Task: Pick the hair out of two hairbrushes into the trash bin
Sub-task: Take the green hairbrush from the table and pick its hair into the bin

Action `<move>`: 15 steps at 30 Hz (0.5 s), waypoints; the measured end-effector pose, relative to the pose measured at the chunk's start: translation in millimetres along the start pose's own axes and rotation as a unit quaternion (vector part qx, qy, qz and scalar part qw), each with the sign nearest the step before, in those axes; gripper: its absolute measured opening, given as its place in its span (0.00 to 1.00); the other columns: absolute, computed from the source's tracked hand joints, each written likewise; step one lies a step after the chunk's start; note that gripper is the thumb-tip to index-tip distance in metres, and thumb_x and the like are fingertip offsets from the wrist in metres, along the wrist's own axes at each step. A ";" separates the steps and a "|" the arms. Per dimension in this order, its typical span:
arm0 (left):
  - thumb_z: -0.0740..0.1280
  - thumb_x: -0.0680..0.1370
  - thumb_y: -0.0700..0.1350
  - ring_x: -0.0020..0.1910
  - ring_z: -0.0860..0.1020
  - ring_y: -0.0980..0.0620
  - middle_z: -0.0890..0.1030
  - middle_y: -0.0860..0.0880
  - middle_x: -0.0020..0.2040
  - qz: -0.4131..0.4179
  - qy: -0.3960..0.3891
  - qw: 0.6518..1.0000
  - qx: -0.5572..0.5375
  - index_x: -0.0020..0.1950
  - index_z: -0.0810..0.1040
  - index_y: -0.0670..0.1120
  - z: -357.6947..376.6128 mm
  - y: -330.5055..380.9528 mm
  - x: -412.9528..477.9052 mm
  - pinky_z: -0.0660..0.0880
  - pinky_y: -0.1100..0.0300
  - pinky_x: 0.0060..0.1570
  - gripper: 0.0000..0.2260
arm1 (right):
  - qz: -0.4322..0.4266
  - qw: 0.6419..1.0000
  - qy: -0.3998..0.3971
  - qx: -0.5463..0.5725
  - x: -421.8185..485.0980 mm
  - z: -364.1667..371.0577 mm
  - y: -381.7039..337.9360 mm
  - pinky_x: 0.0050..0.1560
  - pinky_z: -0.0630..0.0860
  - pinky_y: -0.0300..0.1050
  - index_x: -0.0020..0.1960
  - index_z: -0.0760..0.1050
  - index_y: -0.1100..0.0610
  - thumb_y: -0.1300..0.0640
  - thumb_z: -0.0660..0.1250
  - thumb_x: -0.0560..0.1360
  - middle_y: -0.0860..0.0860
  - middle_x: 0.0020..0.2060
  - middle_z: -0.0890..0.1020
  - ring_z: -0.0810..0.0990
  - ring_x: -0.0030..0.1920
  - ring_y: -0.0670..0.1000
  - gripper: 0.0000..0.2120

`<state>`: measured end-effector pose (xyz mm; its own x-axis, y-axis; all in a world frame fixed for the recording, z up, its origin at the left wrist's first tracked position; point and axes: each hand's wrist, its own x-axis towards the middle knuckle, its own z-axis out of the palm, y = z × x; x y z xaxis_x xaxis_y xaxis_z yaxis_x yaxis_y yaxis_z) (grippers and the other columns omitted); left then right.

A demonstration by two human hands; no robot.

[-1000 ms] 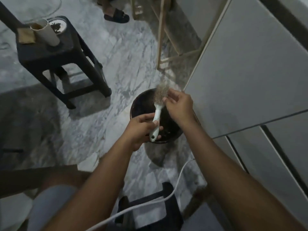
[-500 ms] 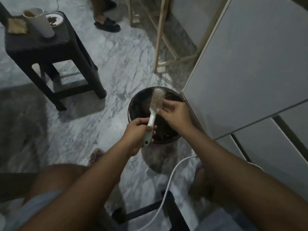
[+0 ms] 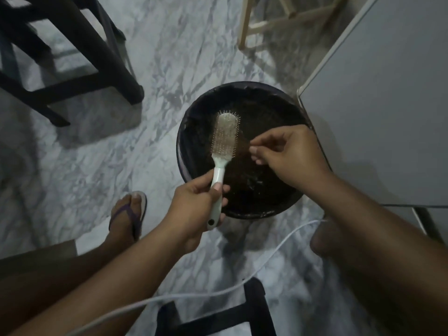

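Directly above the black-lined trash bin (image 3: 180, 151), the left hand (image 3: 196, 202) gripped the pale green handle of a hairbrush (image 3: 224, 137), fingers and thumb curled round it, with the bristled head over the bin's dark inside. Just right of the head, the right hand (image 3: 288, 156) had thumb and fingertips drawn together on a faint brownish wisp of hair (image 3: 243, 147) reaching from the bristles. Pale fluff matted the bristle pad. The bin stood on the marble floor (image 3: 169, 57), just beside a grey cabinet (image 3: 388, 93); a white cable (image 3: 266, 260) ran beneath the arms
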<state>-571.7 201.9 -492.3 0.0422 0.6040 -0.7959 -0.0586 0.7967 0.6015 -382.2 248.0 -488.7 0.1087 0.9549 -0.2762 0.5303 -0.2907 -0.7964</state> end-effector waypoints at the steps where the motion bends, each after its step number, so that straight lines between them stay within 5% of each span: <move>1: 0.65 0.82 0.42 0.45 0.80 0.51 0.84 0.50 0.50 -0.001 -0.003 1.000 -0.006 0.66 0.79 0.57 0.2 0.4 -0.5 0.77 0.58 0.35 0.15 | 0.004 1.000 -0.003 -0.010 3.5 -0.9 2.2 0.43 0.84 0.40 0.44 0.85 0.58 0.62 0.75 0.74 0.51 0.34 0.86 0.86 0.33 0.47 0.01; 6: 0.64 0.82 0.42 0.47 0.81 0.51 0.85 0.50 0.51 -0.013 -0.044 0.998 -0.035 0.55 0.80 0.61 6.5 4.3 -9.3 0.77 0.56 0.38 0.13 | 0.012 0.995 -0.014 -0.101 9.8 1.4 11.0 0.35 0.74 0.23 0.45 0.85 0.57 0.62 0.73 0.75 0.49 0.33 0.85 0.83 0.31 0.41 0.03; 9: 0.64 0.82 0.41 0.45 0.80 0.51 0.85 0.49 0.50 -0.004 -0.039 0.999 -0.036 0.62 0.80 0.57 6.7 -0.7 -13.4 0.77 0.56 0.37 0.14 | -0.001 0.989 -0.013 -0.149 13.4 0.4 12.3 0.36 0.71 0.18 0.47 0.86 0.56 0.63 0.71 0.76 0.47 0.35 0.85 0.81 0.34 0.37 0.05; 15: 0.63 0.82 0.41 0.44 0.79 0.52 0.83 0.49 0.51 0.036 -0.018 0.999 0.006 0.66 0.79 0.55 3.6 -1.7 -21.9 0.77 0.59 0.34 0.15 | -0.050 0.979 0.048 -0.192 16.7 -19.4 9.3 0.46 0.76 0.31 0.47 0.86 0.57 0.66 0.70 0.75 0.50 0.39 0.86 0.81 0.37 0.43 0.07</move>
<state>-568.9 187.4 -475.6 0.0736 0.6601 -0.7476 -0.0516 0.7511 0.6582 -359.2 262.4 -490.3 0.1087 0.9840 -0.1410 0.8175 -0.1692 -0.5504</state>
